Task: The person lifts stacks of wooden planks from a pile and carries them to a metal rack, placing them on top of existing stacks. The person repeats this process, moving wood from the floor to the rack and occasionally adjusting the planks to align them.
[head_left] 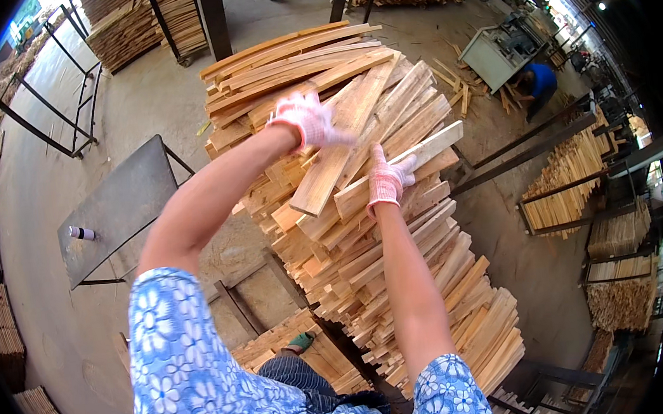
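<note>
atop the pile (442,276), boards (417,111) askew

rough sawn wood fills the middle of the view, cream to honey brown, stacked in uneven layers with ends jutting out along the near side. the far boards look bowed and lie crosswise; closer in, they fan out on a slant. one wide board (367,99) lies diagonally over its neighbours, and a pale board (439,141) sits to its right. boards overlap and hide much of those beneath, while the forearms (416,294) cover more.

the left hand (305,119), gloved in pink and white, is spread over the top boards, blurred; i cannot tell if it touches. the right hand (389,181), gloved alike, is at the pale board with some fingers stretched out; i cannot tell if it pinches it.

around: a dark table (121,204) on the left, a side stack (563,177) on the right, a grey machine (491,58), a stooping person (543,80) in blue, and a bottle (81,233) on the table.
</note>
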The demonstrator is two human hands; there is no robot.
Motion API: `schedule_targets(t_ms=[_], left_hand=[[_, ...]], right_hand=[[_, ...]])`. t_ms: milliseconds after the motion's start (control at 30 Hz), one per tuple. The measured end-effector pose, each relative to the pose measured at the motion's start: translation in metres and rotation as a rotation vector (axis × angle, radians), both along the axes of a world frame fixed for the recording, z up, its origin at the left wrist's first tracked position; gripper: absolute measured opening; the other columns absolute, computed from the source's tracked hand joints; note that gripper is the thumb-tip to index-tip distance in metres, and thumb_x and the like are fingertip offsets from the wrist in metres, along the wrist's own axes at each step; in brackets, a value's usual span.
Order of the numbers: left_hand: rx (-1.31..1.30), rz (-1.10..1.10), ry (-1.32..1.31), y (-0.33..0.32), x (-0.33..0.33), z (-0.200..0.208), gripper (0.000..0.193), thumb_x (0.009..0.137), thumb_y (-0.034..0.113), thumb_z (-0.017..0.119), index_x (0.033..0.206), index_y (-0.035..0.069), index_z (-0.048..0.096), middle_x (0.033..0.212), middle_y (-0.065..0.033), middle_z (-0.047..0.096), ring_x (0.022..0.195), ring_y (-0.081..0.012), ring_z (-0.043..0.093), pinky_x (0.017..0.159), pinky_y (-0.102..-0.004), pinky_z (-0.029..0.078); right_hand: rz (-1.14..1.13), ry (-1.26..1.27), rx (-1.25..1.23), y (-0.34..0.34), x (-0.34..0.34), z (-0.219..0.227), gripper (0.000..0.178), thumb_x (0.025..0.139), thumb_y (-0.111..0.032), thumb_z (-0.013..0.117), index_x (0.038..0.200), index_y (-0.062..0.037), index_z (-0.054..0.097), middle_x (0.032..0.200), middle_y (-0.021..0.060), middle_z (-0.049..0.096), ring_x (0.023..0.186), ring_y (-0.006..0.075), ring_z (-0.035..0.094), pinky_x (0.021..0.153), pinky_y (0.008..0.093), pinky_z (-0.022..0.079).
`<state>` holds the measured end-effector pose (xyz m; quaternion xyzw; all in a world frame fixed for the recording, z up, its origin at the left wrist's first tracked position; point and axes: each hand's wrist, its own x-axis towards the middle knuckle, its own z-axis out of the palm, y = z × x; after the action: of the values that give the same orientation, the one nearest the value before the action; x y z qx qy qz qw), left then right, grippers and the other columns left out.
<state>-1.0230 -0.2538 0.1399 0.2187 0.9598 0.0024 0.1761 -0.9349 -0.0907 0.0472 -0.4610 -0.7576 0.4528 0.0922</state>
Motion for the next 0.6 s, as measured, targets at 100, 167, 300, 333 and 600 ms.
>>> schedule_targets(t_ms=[100, 167, 300, 333, 600], left_hand=[[0.244, 0.256, -0.204, 0.017, -0.019, -0.016, 0.108, 0.078, 0.087, 0.048, 0.156, 0.013, 0.036, 0.156, -0.0251, 0.038, 0.145, -0.0386, 0.036, 0.115, -0.0533, 0.03], [0.365, 0.378, -0.077, 0.028, -0.016, -0.041, 0.107, 0.08, 0.086, 0.047, 0.157, 0.013, 0.033, 0.157, -0.0247, 0.038, 0.147, -0.0384, 0.034, 0.117, -0.0511, 0.028], [0.474, 0.346, -0.052, 0.029, -0.018, -0.061, 0.107, 0.081, 0.085, 0.048, 0.158, 0.012, 0.031, 0.155, -0.0248, 0.041, 0.145, -0.0393, 0.037, 0.117, -0.0499, 0.032], [0.487, 0.308, -0.074, 0.029, -0.015, -0.061, 0.107, 0.082, 0.084, 0.048, 0.159, 0.012, 0.029, 0.153, -0.0258, 0.041, 0.144, -0.0398, 0.039, 0.115, -0.049, 0.035], [0.449, 0.054, -0.052, 0.041, 0.11, -0.065, 0.097, 0.082, 0.075, 0.055, 0.153, 0.011, 0.038, 0.135, -0.0341, 0.048, 0.127, -0.0464, 0.048, 0.103, -0.0535, 0.043]], right_hand=[[0.003, 0.048, -0.016, 0.001, 0.001, -0.002, 0.114, 0.08, -0.061, 0.075, 0.161, -0.0103, 0.012, 0.156, 0.0288, 0.02, 0.135, 0.0455, 0.043, 0.107, 0.0496, 0.044], [-0.01, 0.042, 0.006, 0.002, -0.001, -0.007, 0.117, 0.079, -0.061, 0.076, 0.162, -0.0098, 0.01, 0.156, 0.0293, 0.019, 0.137, 0.0452, 0.04, 0.108, 0.0488, 0.043], [-0.016, 0.092, -0.062, 0.002, -0.003, -0.016, 0.12, 0.078, -0.062, 0.077, 0.161, -0.008, 0.01, 0.158, 0.03, 0.015, 0.14, 0.0471, 0.037, 0.11, 0.0491, 0.041], [-0.016, 0.097, -0.079, 0.005, -0.002, -0.018, 0.12, 0.078, -0.062, 0.077, 0.161, -0.0079, 0.009, 0.158, 0.0301, 0.014, 0.14, 0.0474, 0.037, 0.111, 0.0493, 0.041], [0.061, 0.428, -0.746, 0.067, 0.104, -0.048, 0.103, 0.088, -0.057, 0.069, 0.161, -0.0093, 0.015, 0.156, 0.0202, 0.037, 0.133, 0.0379, 0.049, 0.109, 0.0493, 0.046]])
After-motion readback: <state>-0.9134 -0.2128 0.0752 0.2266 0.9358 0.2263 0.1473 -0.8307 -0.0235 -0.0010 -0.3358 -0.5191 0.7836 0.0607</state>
